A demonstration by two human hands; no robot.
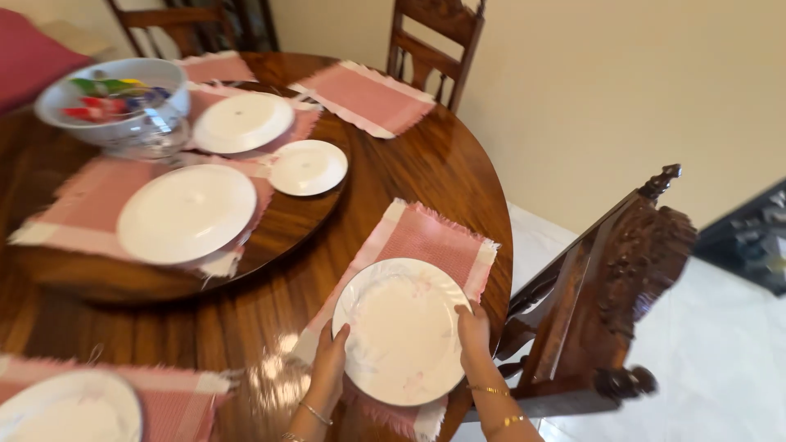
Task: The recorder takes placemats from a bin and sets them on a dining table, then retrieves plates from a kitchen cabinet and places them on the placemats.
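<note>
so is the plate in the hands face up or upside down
Face up: the plate shows its scalloped rim and shallow empty well; both hands grip its edges over the pink placemat.

Far left on my round wooden desk (pixel 409 176) stands a glass bowl (pixel 115 102) of coloured things, with three upturned white plates (pixel 187 213) on pink mats just right of it; a carved dark chair (pixel 610 286) sits near right, another chair (pixel 434 41) far behind
</note>
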